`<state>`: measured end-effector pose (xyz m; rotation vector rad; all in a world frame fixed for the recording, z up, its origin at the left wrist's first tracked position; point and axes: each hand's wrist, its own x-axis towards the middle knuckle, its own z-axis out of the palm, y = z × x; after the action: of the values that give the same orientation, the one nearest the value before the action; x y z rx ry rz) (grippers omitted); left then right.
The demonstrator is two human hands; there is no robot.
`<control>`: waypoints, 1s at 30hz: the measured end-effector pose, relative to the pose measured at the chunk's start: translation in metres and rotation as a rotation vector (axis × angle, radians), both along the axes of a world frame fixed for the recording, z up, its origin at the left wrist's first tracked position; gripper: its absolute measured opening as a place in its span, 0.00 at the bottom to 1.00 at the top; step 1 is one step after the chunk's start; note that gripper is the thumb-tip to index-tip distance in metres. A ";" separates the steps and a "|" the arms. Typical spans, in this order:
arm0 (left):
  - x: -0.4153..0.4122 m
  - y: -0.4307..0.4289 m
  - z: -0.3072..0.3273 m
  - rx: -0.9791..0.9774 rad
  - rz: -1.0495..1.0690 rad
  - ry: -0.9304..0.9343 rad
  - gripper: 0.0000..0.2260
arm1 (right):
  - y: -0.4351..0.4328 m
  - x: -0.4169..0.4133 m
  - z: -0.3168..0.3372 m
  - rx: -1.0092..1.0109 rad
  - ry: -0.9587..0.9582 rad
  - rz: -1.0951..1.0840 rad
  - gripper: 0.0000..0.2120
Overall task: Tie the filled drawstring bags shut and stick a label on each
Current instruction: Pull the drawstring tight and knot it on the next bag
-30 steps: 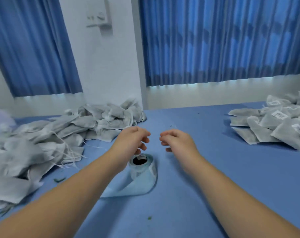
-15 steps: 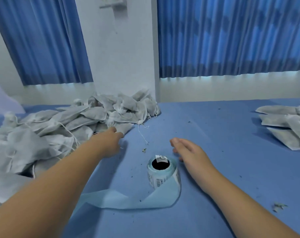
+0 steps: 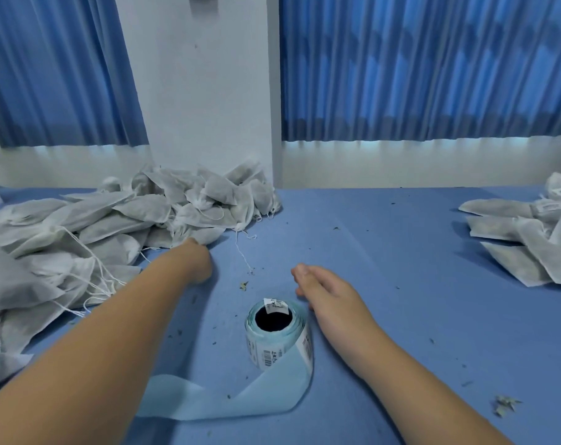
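Observation:
A heap of untied grey drawstring bags [image 3: 118, 226] with loose white strings lies at the left of the blue table. My left hand [image 3: 196, 260] reaches to its near edge, thumb on the corner of one bag [image 3: 212, 234] and fingers curled out of sight beneath. A roll of barcode labels [image 3: 277, 335] stands in front of me, its pale blue backing strip [image 3: 214, 403] trailing left. My right hand [image 3: 327, 292] rests just right of the roll, fingers relaxed and holding nothing. Labelled bags [image 3: 529, 239] are piled at the right.
The blue table [image 3: 385, 252] carries scattered dry crumbs and leaf bits [image 3: 505, 404]. A white wall pillar [image 3: 208, 107] and blue curtains [image 3: 417, 75] stand behind the table's far edge.
My left hand left the label roll, reached left to the untied heap and stays at a bag's corner. My right hand dropped beside the roll and its fingers relaxed.

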<state>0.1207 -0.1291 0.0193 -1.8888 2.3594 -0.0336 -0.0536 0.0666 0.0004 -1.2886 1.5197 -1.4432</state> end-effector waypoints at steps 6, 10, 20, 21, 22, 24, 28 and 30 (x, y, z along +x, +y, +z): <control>-0.001 0.007 0.010 -0.055 -0.191 0.258 0.21 | 0.000 -0.001 0.002 0.027 0.005 -0.017 0.09; -0.020 0.040 0.027 -0.112 -0.367 0.474 0.24 | -0.001 -0.004 0.003 0.037 -0.059 -0.044 0.12; -0.094 0.173 0.047 -0.103 -0.496 1.308 0.17 | 0.009 -0.049 0.031 -0.058 -0.812 -0.174 0.19; -0.101 0.182 0.042 -0.096 -0.533 1.303 0.17 | 0.012 -0.056 0.033 -0.090 -0.892 -0.179 0.20; -0.107 0.190 0.036 -0.093 -0.566 1.272 0.17 | 0.015 -0.063 0.034 -0.128 -0.959 -0.188 0.21; -0.119 0.201 0.024 -0.082 -0.599 1.188 0.16 | 0.020 -0.077 0.035 -0.191 -1.045 -0.206 0.23; -0.143 0.208 0.009 -0.001 -0.580 1.067 0.13 | 0.028 -0.092 0.034 -0.186 -1.045 -0.190 0.22; -0.153 0.210 0.004 0.006 -0.501 1.089 0.12 | 0.027 -0.091 0.032 -0.149 -0.976 -0.290 0.10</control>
<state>-0.0322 0.0804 0.0230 -1.3883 3.3841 1.2305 -0.1450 0.0936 0.0323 -0.2836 0.9394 -1.9763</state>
